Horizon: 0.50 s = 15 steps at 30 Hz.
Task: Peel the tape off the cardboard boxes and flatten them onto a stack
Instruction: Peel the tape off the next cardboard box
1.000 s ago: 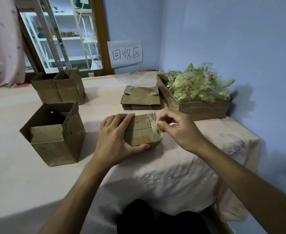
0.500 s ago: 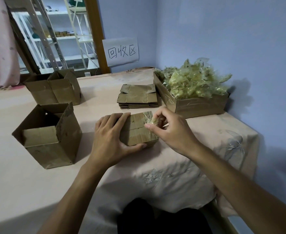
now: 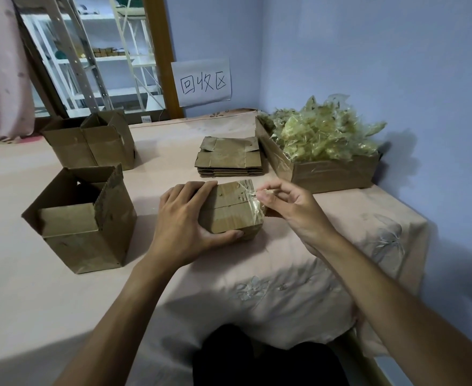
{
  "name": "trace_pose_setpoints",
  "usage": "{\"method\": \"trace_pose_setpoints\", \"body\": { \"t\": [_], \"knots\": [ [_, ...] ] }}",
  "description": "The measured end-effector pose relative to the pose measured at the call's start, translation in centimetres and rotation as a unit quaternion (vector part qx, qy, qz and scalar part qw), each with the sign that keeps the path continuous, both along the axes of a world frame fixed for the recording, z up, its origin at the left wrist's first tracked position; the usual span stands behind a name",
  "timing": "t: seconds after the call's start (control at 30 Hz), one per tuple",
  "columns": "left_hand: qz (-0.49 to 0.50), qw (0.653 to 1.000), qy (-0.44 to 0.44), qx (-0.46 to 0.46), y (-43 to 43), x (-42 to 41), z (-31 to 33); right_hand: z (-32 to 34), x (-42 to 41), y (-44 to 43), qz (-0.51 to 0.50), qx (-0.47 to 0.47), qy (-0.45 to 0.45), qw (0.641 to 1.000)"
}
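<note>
The small closed box (image 3: 229, 215) is sitting on the table (image 3: 62, 296), with clear tape (image 3: 254, 208) lifting off its right end. The right hand (image 3: 293, 210) is pinching that loose tape between thumb and fingertips, and the left hand (image 3: 181, 218) is gripping the box's left side, its fingers curling over the top. Peeling looks to be under way. Next, the strip likely needs pulling along the seam while the box is being pinned down. The stack of flattened boxes (image 3: 230, 158) is waiting just behind.

So the small taped box (image 3: 230, 210) sits mid-bench (image 3: 34, 288), with the flattened stack (image 3: 229, 160) right behind it and the box stuffed with peeled tape (image 3: 332, 174) to the stack's right, by the wall. An open box (image 3: 81, 224) stands off to the left, with two more open boxes (image 3: 90, 140) behind that one.
</note>
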<state>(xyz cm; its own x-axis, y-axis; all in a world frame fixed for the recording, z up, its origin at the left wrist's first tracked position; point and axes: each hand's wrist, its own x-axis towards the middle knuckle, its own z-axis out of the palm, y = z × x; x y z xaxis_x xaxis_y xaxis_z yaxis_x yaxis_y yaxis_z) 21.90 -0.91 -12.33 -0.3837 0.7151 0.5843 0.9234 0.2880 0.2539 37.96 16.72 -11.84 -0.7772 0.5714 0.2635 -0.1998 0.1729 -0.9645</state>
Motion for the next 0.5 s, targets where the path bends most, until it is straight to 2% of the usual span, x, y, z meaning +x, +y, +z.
{"method": "trace_pose_setpoints", "body": {
  "t": [0.17, 0.27, 0.4, 0.5],
  "knots": [
    [-0.017, 1.0, -0.016, -0.007, 0.4, -0.8, 0.3, -0.5, 0.1, -0.1, -0.024, 0.089, -0.053, 0.994],
    [-0.02, 1.0, -0.018, -0.011, 0.4, -1.2, 0.3, 0.2, 0.7, -0.4, -0.063, 0.184, -0.037, 0.98],
    [-0.02, 0.999, -0.029, -0.017, 0.8, -1.6, 0.4, 2.0, 2.2, -1.0, -0.097, 0.397, 0.033, 0.912],
    [-0.024, 0.999, -0.036, -0.031, 1.1, -1.9, 0.6, 2.2, 2.4, -1.0, -0.045, 0.5, -0.054, 0.863]
  ]
}}
